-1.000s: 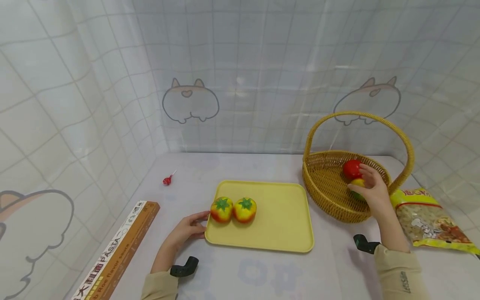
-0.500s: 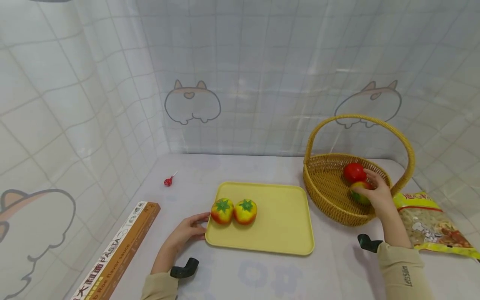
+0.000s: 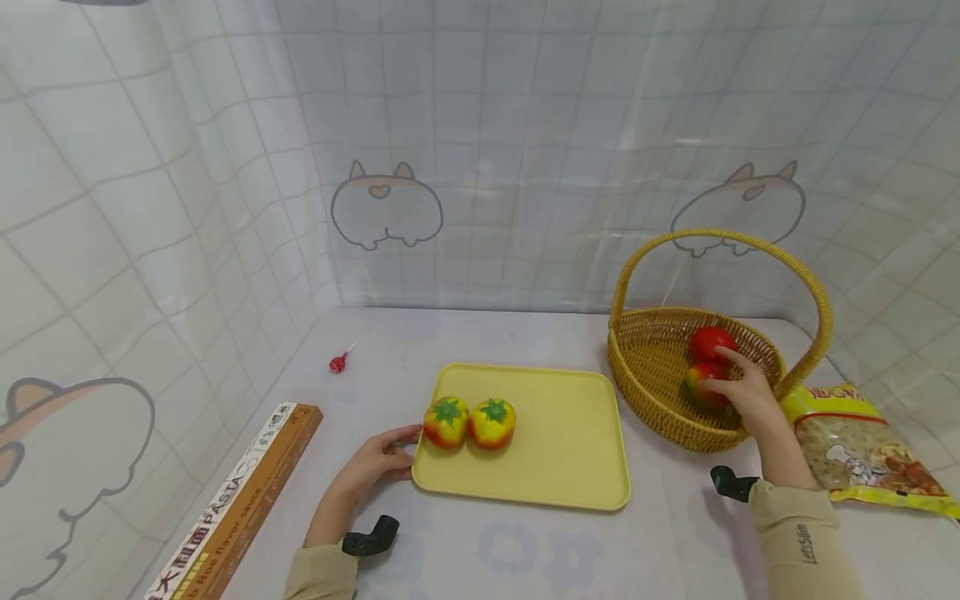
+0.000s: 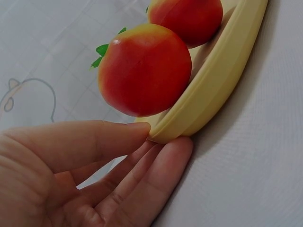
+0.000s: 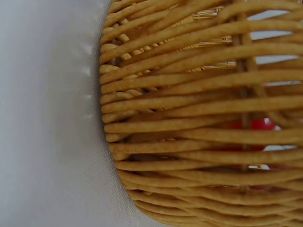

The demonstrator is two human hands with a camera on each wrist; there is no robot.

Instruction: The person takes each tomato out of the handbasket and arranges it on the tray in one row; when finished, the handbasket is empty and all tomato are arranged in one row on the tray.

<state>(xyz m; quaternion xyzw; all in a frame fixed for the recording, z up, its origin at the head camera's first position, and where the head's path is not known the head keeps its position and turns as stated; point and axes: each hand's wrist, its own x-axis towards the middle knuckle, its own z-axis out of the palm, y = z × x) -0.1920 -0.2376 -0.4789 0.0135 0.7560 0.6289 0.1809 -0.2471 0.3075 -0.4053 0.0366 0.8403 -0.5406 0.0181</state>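
My left hand point(image 3: 378, 461) pinches the left edge of a yellow tray point(image 3: 558, 433); in the left wrist view the thumb is at the rim and the fingers underneath. Two red-and-yellow tomatoes point(image 3: 446, 422) with green leafy tops sit side by side at the tray's left. My right hand point(image 3: 750, 396) reaches into a wicker basket point(image 3: 648, 392), thumb and fingers around another red-and-yellow tomato point(image 3: 702, 385). Right behind it lies a plain red fruit point(image 3: 708, 342). In the right wrist view the woven wall point(image 5: 189, 127) hides the hand, and red shows through its gaps.
A tall basket handle point(image 3: 720, 237) arches over the right hand. A bag of pasta point(image 3: 862, 446) lies right of the basket. Along the left lies a long pasta box point(image 3: 236, 500), with a red lollipop point(image 3: 338, 362) behind it. A printed curtain point(image 3: 480, 167) closes the back.
My right hand has closed on the tomato in the basket, which has turned from its yellow-green side to red and shifted slightly left. The left hand stays at the tray.
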